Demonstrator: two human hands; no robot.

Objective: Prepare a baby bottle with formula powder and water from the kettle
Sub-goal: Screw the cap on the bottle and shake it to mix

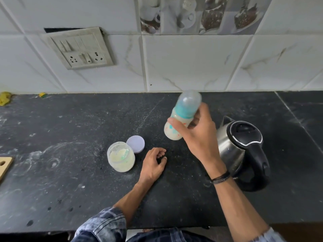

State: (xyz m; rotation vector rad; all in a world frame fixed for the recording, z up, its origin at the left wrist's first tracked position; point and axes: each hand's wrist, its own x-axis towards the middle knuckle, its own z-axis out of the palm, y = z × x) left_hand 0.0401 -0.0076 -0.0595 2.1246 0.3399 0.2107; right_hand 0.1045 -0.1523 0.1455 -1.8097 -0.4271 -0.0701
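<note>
Above the dark tabletop (70, 180), in the head view, the right hand (197, 137) is holding the baby bottle (178, 123) clear of the surface, tipped so that its capped top is leaning away toward the tiled wall. Its fingers (203, 109) are curling round the far side of the bottle just under the teal collar while the thumb is pressing across the near side. That makes the grip a wrap round the body, not a pinch at the top. The bottle is looking full of something milky, and the clear cap is sitting over the top, slightly blurred. To my eye the powder and water are both in and the person is shaking or swirling to mix, which would explain the lifted, slanted hold and the closed top.

Left of those fingers and lower, the left hand (153, 163) is resting on the tabletop. Its fingers (161, 151) are loosely curled with nothing in them, so I take it to be idle. Just to the left of these fingers the formula jar (121, 159) is standing open with pale powder inside. Its lilac lid (135, 144) is lying flat right behind it, and I cannot tell whether the two are touching. The open jar suggests it is waiting to be closed. To the right of the right hand's fingers the kettle (243, 151) is standing upright, lid down, handle turned toward the person, with the forearm crossing in front of it.
</note>
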